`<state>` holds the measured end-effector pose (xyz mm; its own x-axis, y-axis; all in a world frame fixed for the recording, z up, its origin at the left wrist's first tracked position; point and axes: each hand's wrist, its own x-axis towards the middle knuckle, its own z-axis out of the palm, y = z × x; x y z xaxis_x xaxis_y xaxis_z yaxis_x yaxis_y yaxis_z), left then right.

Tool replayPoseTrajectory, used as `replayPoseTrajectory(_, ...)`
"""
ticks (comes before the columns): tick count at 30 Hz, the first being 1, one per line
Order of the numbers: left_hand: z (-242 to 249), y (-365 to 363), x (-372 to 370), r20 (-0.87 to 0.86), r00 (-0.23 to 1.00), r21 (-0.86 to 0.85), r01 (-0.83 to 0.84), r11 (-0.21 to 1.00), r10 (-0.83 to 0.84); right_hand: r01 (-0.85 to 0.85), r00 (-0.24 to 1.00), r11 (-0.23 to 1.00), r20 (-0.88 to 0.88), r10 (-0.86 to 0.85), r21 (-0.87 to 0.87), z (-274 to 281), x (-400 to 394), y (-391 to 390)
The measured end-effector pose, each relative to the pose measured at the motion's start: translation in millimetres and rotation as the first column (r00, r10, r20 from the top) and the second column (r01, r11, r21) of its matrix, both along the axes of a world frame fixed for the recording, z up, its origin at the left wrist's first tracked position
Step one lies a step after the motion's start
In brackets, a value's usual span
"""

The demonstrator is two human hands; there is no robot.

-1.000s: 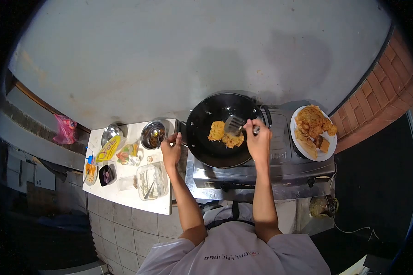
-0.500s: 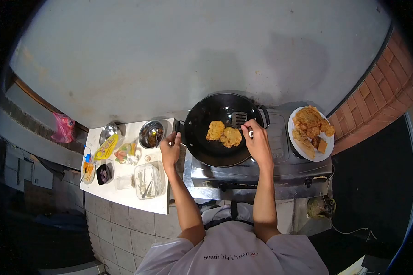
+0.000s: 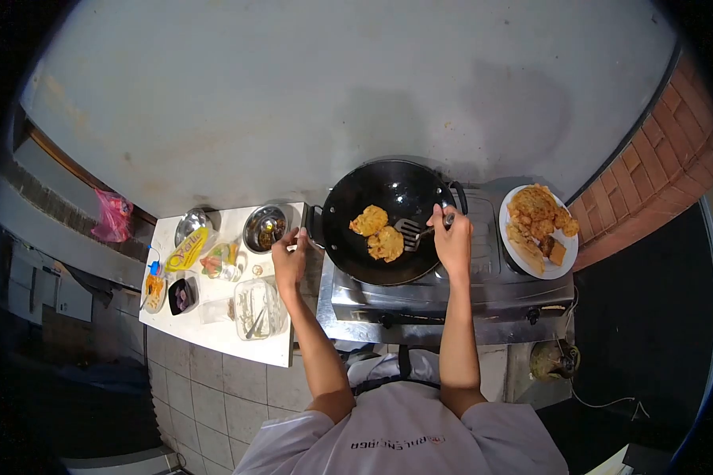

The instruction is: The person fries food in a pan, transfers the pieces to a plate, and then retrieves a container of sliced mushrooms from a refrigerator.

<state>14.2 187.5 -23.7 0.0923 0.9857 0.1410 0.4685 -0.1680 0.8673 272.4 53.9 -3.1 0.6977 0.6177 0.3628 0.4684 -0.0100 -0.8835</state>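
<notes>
My right hand [image 3: 453, 241] grips the handle of a slotted turner [image 3: 409, 230] over the black wok [image 3: 404, 273]. The turner's blade is against the right side of the nearer golden fritter [image 3: 385, 245]. Another fritter [image 3: 368, 221] touches it from behind, and both lie in the wok. My left hand [image 3: 290, 261] hovers beside the wok's left handle [image 3: 315, 226], close to a metal bowl [image 3: 249, 229] with dark contents. Its fingers look loosely bent and slightly apart, with nothing visible in them.
The wok stands on a metal gas stove [image 3: 356, 301]. A white plate [image 3: 523, 265] of fried food is at right. The white table [image 3: 245, 352] at left holds a clear container [image 3: 271, 321], a yellow packet [image 3: 186, 253] and several dishes. A grey wall [image 3: 293, 119] rises behind.
The turner has swung nearer and come against the nearer fritter. Both fritters have shifted left in the wok, and my right hand has moved slightly right. My left hand has drifted a little left.
</notes>
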Motion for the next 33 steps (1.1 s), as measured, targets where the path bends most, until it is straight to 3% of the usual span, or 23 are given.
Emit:
replayPoseTrajectory(6,-8.5,0.3,-3.4,-0.03,1.0,0.048,-0.003,0.999,0.005,-0.049,0.997,0.998,-0.069,0.047,-0.033,-3.4,8.0,-8.6)
replayPoseTrajectory(11,3.3,-6.6,1.5,-0.01,1.0,0.035,-0.013,0.999,0.013,-0.107,0.964,0.992,-0.238,0.12,0.07,-1.1,5.8,-9.9)
replayPoseTrajectory(15,3.7,-7.2,2.0,-0.043,0.999,-0.026,-0.024,0.999,0.023,-0.147,0.963,0.989,-0.227,0.145,0.009,-11.8,5.4,-6.0)
replayPoseTrajectory(18,-5.4,-2.3,-1.7,-0.001,1.0,0.056,0.012,0.998,-0.012,-0.188,0.968,0.975,-0.148,0.204,0.115,-22.7,3.1,0.8)
replayPoseTrajectory(24,-4.4,-2.9,-3.6,0.013,1.0,0.054,0.005,0.999,-0.006,-0.183,0.892,0.963,-0.38,0.246,0.196,-28.9,-3.4,6.2)
replayPoseTrajectory(26,-0.3,-5.0,-3.5,0.026,1.0,0.018,-0.005,1.0,0.005,-0.137,0.82,0.971,-0.528,0.222,0.196,-20.3,-7.2,4.1)
replayPoseTrajectory(33,-1.3,-4.6,-6.8,-0.018,1.0,0.056,-0.014,0.998,0.015,-0.134,0.904,0.966,-0.371,0.21,0.22,-15.7,-15.1,6.2)
